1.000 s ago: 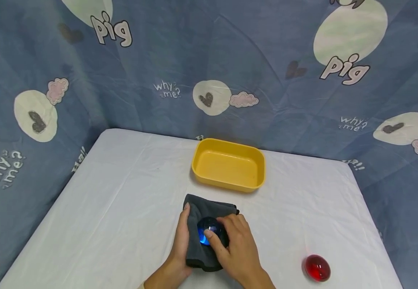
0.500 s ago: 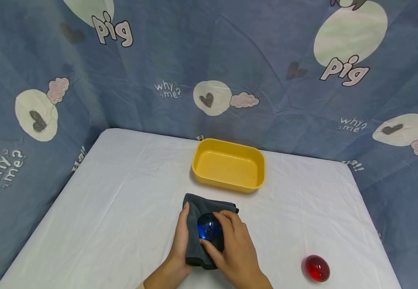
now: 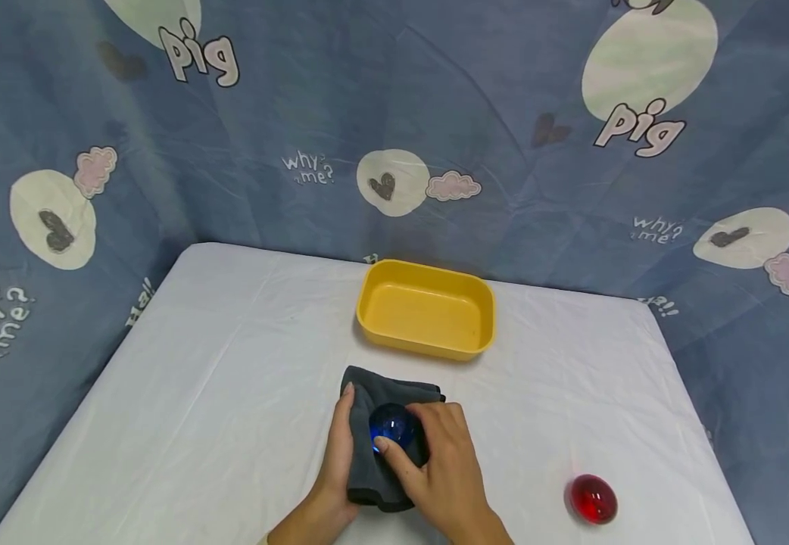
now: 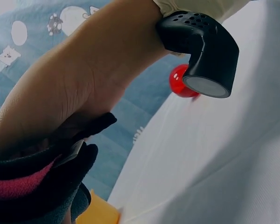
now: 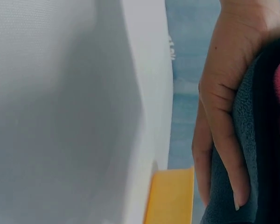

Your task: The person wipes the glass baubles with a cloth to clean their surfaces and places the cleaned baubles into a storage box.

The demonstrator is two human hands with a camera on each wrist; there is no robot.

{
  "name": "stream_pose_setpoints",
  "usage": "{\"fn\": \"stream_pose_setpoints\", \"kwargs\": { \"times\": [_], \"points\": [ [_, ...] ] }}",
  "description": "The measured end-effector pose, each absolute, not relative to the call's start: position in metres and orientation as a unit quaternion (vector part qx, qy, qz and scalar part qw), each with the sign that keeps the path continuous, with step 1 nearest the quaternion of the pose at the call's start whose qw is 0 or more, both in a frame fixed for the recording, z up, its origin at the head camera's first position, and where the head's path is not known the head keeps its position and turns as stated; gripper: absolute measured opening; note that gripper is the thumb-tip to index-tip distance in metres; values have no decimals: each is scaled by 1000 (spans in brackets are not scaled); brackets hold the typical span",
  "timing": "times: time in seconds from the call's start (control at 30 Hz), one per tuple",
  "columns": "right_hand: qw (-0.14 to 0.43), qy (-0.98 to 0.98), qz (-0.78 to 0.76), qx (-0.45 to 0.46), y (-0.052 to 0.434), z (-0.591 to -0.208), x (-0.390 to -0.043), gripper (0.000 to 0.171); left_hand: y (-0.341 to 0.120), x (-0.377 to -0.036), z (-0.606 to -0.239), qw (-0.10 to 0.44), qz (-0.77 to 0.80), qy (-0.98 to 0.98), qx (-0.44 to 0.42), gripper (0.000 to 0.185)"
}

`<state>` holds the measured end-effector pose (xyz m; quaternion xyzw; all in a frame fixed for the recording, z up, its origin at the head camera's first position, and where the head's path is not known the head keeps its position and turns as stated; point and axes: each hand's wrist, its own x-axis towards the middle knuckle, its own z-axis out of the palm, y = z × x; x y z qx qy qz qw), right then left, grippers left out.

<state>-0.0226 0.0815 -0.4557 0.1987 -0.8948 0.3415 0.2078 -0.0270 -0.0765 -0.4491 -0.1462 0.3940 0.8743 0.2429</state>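
Note:
My left hand (image 3: 337, 454) holds a folded dark grey cloth (image 3: 370, 475) with black edging, thumb along its left side and fingers underneath. In the right wrist view, straight fingers lie against the cloth (image 5: 246, 126). A shiny, see-through blue ball (image 3: 388, 422) rests against the cloth's upper face. My right hand (image 3: 447, 462) grips this ball between thumb and fingers, the thumb on its lower left and the fingertips at its right. A pink-red patch of the cloth (image 4: 21, 186) shows in the left wrist view.
Beyond the cloth stands a yellow rectangular tray (image 3: 427, 350) on the white-covered table (image 3: 244, 424). A see-through red ball (image 3: 594, 499) sits at the near right. A blue printed curtain (image 3: 265, 98) hangs behind. The left wrist view also shows a black wrist device (image 4: 210, 51).
The right hand has shifted the blue ball slightly up, then back down on the cloth, the thumb moving from its face to its lower edge and back. The left hand keeps its hold.

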Motion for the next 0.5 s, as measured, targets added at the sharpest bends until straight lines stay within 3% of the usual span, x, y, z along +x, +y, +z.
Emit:
{"fn": "stream_pose_setpoints", "kwargs": {
  "times": [0.27, 0.5],
  "points": [
    [183, -903, 343, 181, 80, -456, -22, 39, -78, -29, -448, 245, 873, 396, -143, 99],
    [195, -902, 319, 218, 79, -456, -18, 78, -78, -32, -444, 238, 883, 382, -132, 94]
  ]
}}
